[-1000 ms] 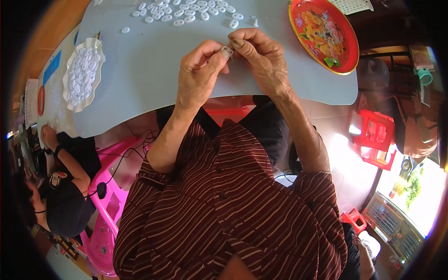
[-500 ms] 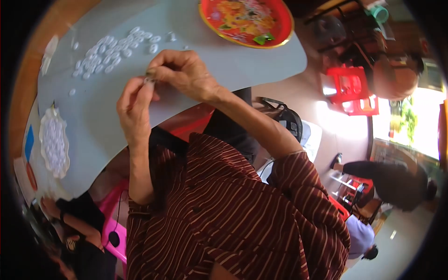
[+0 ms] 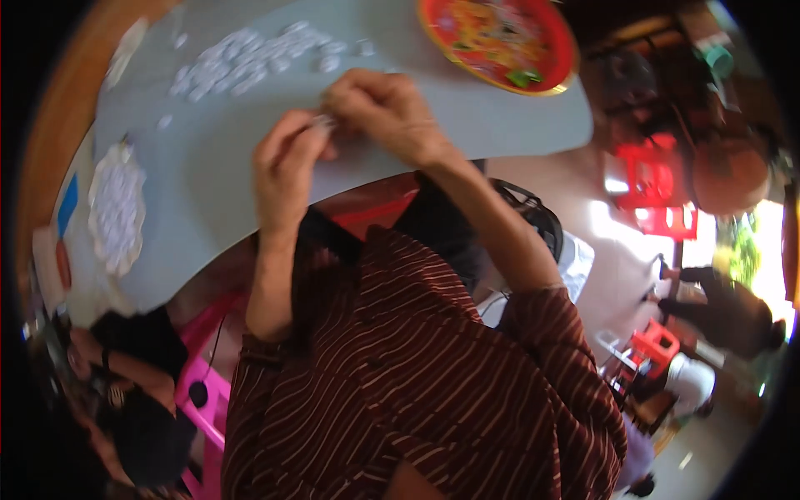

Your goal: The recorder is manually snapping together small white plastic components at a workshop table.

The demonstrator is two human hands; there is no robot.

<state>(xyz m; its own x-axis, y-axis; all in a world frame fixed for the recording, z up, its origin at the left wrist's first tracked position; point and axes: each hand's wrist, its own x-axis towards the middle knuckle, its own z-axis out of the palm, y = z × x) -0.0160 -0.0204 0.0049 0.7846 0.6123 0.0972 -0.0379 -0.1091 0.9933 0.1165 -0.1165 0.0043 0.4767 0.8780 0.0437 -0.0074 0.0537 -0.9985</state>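
Over the grey table, my left hand point(image 3: 285, 171) pinches a small whitish piece point(image 3: 322, 122) between thumb and fingertips; blur hides its exact kind. My right hand point(image 3: 385, 112) is close beside it, fingers curled in and pressed together near the piece. What those fingers grip, if anything, I cannot make out. Beyond my hands lies a loose spread of small, whitish, oval pieces point(image 3: 218, 70), with a few strays around it. At the left, a scalloped pale plate point(image 3: 140, 182) is heaped with small white pieces.
A round red tray point(image 3: 569, 62) with a gold rim and floral pattern sits at the table's far right. At lower left, a person in black sits by a pink chair point(image 3: 218, 396). Red stools point(image 3: 646, 175) and other people are on the right. A dark bag point(image 3: 542, 218) is beside me.
The view has shifted, so table and hands appear farther right and higher. Both hands keep close together, with the whitish piece still in my left fingers. A background person at right has changed posture.
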